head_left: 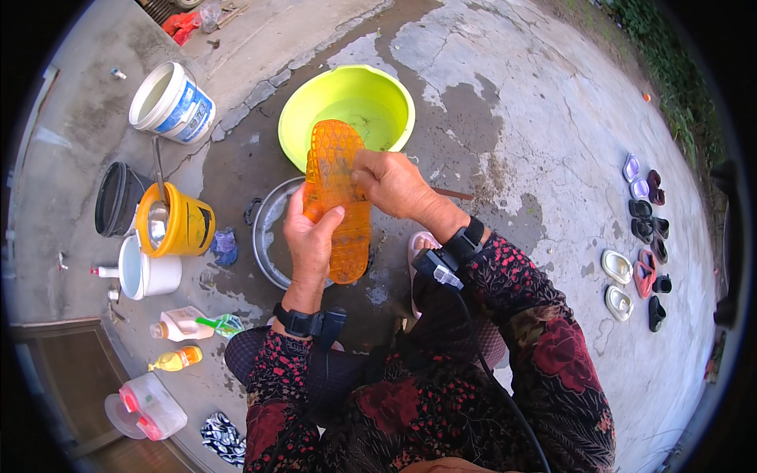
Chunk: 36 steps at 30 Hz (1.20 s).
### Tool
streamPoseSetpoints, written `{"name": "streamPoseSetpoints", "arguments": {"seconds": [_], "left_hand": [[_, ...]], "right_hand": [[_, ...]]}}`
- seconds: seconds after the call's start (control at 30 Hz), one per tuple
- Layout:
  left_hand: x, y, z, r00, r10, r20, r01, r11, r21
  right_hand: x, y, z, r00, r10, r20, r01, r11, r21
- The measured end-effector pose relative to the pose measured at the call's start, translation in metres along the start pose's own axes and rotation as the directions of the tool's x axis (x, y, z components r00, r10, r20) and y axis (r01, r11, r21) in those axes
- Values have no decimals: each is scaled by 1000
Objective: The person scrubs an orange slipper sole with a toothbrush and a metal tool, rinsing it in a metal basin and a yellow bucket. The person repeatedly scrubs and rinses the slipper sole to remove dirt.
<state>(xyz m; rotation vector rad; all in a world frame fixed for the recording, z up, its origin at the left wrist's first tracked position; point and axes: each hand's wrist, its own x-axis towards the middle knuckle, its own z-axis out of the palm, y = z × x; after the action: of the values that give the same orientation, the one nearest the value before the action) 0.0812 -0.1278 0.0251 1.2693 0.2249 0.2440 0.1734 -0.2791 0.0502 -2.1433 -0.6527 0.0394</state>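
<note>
An orange translucent plastic slipper [340, 177] is held lengthwise in front of me, its patterned face towards the camera. My left hand [310, 236] grips its left edge, thumb across the face. My right hand [393, 183] has its fingers curled against the upper right edge; whether something small is inside them is hidden. Behind the slipper's upper end stands a lime-green plastic basin [405, 112] with some water. Below the slipper, partly covered by it and my left hand, is a round metal basin [260, 248] holding cloudy liquid.
Left stand a white paint bucket [198, 115], a black bucket [109, 201], a yellow bucket [198, 222] with a ladle, and a white bucket [162, 275]. Plastic bottles [186, 322] and a blue cloth [225, 245] lie nearby. Several shoes and slippers [644, 272] sit far right on the concrete.
</note>
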Motion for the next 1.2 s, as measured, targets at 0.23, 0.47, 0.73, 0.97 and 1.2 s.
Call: {"name": "streamPoseSetpoints", "arguments": {"seconds": [0.23,0.47,0.73,0.97,1.2], "left_hand": [[3,4,-6,999,-6,52,8,999,-52],[4,0,-11,995,-86,54,89,993,-71],[31,-37,-77,944,-109,-311,160,976,145],[29,-118,-159,846,-145,-514,455,699,552],[17,-183,-144,935,-189,-299,354,476,805]], "right_hand": [[1,1,-2,989,143,24,-143,946,292],[-4,2,-4,996,47,79,-50,998,44],[11,32,-21,970,174,-169,-141,972,188],[13,20,-13,988,156,-20,-146,955,257],[20,6,-1,989,145,-6,-138,951,277]]}}
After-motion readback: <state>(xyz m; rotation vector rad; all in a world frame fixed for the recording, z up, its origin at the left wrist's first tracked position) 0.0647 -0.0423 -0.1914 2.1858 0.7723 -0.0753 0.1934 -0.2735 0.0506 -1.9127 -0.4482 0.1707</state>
